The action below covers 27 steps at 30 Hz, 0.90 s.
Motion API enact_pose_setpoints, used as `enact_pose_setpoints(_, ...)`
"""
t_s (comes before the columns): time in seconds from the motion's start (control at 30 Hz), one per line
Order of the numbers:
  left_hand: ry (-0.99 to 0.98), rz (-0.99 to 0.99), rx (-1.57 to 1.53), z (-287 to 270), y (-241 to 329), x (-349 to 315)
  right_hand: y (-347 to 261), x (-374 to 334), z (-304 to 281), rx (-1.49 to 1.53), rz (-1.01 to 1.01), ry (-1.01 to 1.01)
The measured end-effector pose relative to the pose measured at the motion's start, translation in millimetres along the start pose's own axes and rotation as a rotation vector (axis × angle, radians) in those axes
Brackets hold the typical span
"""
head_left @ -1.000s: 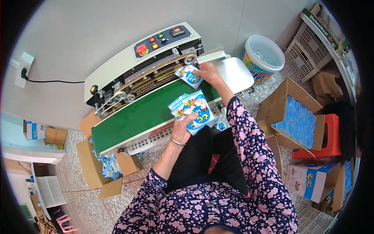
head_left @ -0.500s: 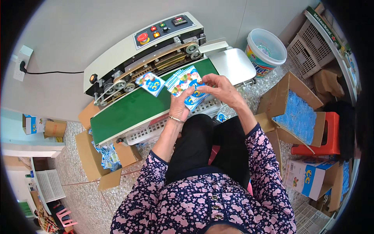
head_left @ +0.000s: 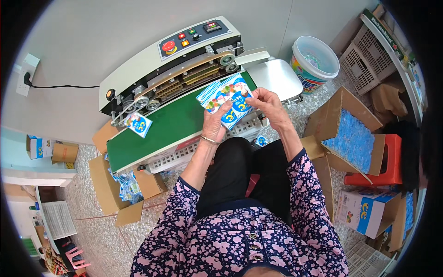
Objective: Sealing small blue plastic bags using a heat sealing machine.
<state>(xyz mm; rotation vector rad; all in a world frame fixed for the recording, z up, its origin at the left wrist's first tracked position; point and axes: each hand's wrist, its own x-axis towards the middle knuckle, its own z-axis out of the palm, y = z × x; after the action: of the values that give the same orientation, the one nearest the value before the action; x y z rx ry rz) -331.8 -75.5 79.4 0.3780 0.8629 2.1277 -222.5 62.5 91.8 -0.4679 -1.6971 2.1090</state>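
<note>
My left hand point(head_left: 214, 125) is closed round a fanned stack of blue-and-white printed packets point(head_left: 210, 102), its thumb pressed on their front. My right hand point(head_left: 273, 111) pinches the right edge of the front packet point(head_left: 240, 87), which overlaps the stack. Both hands are over the near right part of a green conveyor belt point(head_left: 177, 120). This belt runs along a bag-sealing machine point(head_left: 143, 64) with rollers, a guide strip and a red knob. One loose packet point(head_left: 139, 124) lies toward the belt's left end, apart from my hands.
At the belt's left end stands an open carton point(head_left: 105, 187) with packets inside. On the right are a plastic bucket point(head_left: 318, 69), a carton of blue packets point(head_left: 339, 104) and a red stool point(head_left: 392, 157). A white basket point(head_left: 184, 151) sits under the belt.
The loose packet has travelled left along the belt, from beside my hands to near its left end. My right hand has shifted slightly right, and the front packet now spreads farther across the stack.
</note>
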Motion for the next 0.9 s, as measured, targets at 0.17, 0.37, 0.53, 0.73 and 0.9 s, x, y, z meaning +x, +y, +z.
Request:
enact_pose_setpoints(0.17,0.033,0.012,0.009,-0.9,-3.0,5.4,-7.0,-0.6,14.4,-0.01,0.028,-0.002)
enact_pose_setpoints(0.37,0.056,0.0,0.003,-9.4,-6.1,4.6,1.7,5.0,-1.2,0.009,0.054,0.045)
enact_pose_setpoints(0.53,0.063,0.009,0.026,-8.1,0.6,-0.9,-6.1,12.3,-20.3,-0.024,0.081,0.087)
enact_pose_setpoints(0.73,0.029,-0.029,0.037,-11.3,-2.1,-19.4,-8.0,46.4,-54.0,0.016,0.114,0.167)
enact_pose_setpoints(0.9,0.032,-0.059,0.015,-9.0,-4.0,-30.4,2.1,68.9,-58.1,0.095,0.131,0.106)
